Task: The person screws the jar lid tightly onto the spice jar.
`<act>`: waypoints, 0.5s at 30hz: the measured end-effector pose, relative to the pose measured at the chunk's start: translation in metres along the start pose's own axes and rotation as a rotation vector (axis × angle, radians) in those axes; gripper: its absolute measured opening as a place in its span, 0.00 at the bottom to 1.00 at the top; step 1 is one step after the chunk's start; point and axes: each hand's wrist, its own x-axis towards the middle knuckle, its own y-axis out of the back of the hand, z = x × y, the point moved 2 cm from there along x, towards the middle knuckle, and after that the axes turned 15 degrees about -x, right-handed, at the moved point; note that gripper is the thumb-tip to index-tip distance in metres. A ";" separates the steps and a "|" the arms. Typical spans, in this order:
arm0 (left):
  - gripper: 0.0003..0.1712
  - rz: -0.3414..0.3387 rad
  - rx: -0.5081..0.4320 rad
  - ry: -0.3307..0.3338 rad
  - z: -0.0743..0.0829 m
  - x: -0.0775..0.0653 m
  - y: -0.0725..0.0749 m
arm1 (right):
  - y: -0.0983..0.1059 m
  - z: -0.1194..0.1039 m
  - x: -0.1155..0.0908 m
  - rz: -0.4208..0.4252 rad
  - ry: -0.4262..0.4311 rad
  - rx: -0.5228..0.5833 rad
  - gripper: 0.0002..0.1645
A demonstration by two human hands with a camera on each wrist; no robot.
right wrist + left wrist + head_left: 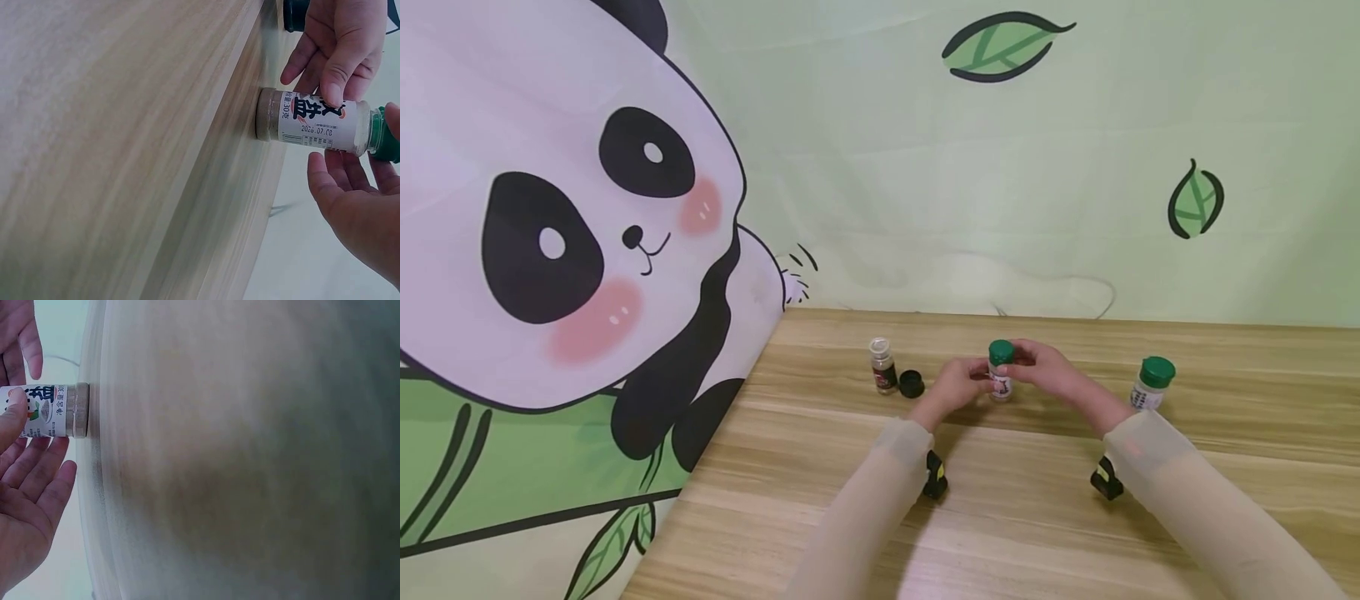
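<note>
Pale sleeves stretch toward a jar standing upright on the wooden table, long axis vertical, right of the left hand, which pinches its body low, and left of the right hand, whose fingers grasp the green cap.

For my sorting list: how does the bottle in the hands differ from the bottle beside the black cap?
The held bottle wears a green cap; the other bottle shows only a pale top. The held bottle's label is mostly white; the other's is dark with red. The left hand grips the first; no hand touches the second. Both stand upright.
</note>
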 end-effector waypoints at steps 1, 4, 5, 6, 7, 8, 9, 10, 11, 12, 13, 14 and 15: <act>0.21 0.000 0.004 0.001 0.000 0.000 0.000 | 0.000 0.000 0.000 0.002 0.001 -0.003 0.35; 0.21 0.002 0.011 0.005 0.000 0.001 0.000 | 0.000 0.000 0.000 0.010 0.005 -0.015 0.35; 0.21 0.004 0.014 0.005 0.000 0.001 0.000 | 0.001 0.000 0.000 0.014 0.002 -0.014 0.35; 0.21 0.005 0.012 0.005 0.000 0.001 0.000 | 0.001 0.000 0.000 0.017 0.000 -0.014 0.35; 0.21 0.006 0.013 0.006 0.000 0.001 0.000 | 0.001 -0.001 0.000 0.020 0.005 -0.020 0.35; 0.21 0.005 0.011 0.006 0.001 0.001 0.000 | 0.001 -0.001 0.000 0.023 0.005 -0.020 0.34; 0.21 0.004 0.010 0.007 0.001 0.001 0.000 | 0.001 0.000 0.000 0.026 0.004 -0.018 0.34; 0.21 0.002 0.008 0.008 0.001 0.001 0.000 | 0.001 0.000 -0.001 0.029 0.006 -0.018 0.34; 0.21 0.001 0.005 0.008 0.001 0.000 0.001 | 0.001 0.000 -0.001 0.030 0.011 -0.025 0.34; 0.21 -0.004 0.003 0.007 0.001 0.000 0.001 | 0.000 -0.001 -0.001 0.031 0.013 -0.025 0.34; 0.21 -0.008 0.000 0.006 0.001 0.000 0.001 | 0.000 -0.001 -0.002 0.031 0.015 -0.027 0.34; 0.21 -0.014 -0.002 0.005 0.000 -0.001 0.001 | 0.000 -0.001 -0.002 0.031 0.014 -0.023 0.34; 0.20 -0.018 0.006 -0.010 0.000 -0.001 0.001 | 0.000 -0.001 -0.003 0.031 0.018 -0.029 0.34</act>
